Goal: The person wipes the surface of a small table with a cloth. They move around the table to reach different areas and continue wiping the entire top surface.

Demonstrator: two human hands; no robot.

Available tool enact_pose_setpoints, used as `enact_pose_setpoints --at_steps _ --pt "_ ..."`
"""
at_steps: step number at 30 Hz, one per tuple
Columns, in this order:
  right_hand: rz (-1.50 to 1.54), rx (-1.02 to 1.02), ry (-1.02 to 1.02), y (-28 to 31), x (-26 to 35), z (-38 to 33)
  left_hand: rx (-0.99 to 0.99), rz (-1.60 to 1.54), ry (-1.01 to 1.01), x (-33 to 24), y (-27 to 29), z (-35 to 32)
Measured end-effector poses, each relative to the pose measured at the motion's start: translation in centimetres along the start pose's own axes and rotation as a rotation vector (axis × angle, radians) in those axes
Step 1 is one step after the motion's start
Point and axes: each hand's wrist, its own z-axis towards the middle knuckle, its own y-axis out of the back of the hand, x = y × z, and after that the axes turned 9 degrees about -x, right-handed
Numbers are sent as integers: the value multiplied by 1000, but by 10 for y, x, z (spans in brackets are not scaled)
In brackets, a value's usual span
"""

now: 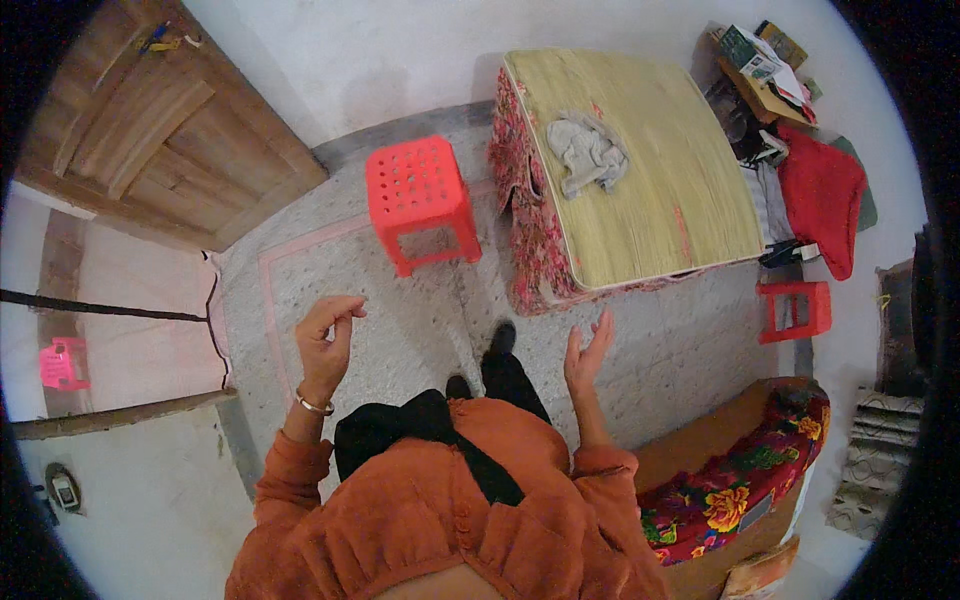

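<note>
My left hand point(326, 343), with a bracelet at its wrist, is raised in front of me. Its fingers curl in toward the thumb, and I see nothing in them. My right hand point(589, 354) is lifted on the other side, fingers stretched out and holding nothing. Ahead of the left hand, apart from it, stands a red plastic stool point(418, 190) with holes in its seat. Beyond the right hand is a low table point(665, 120) with a yellow-green top and floral cloth sides. A crumpled grey-white cloth point(585, 152) lies on it.
A wooden door point(170, 130) stands at the far left, near a doorway with a pink chair point(64, 363) beyond. To the right are a small red stool point(795, 311), a red cloth point(815, 190) and a brown seat with a floral cover point(735, 500). The floor point(330, 250) is grey concrete.
</note>
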Motion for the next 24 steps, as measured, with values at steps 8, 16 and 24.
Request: enact_pose_setpoints --at_steps 8,16,24 --pt "-62 -89 197 -83 -7 187 -4 56 -15 25 -37 89" --pt "-389 41 278 -177 -33 324 116 -4 48 57 -106 193" --pt "-602 155 237 -201 -52 323 604 -33 -194 50 -269 286"
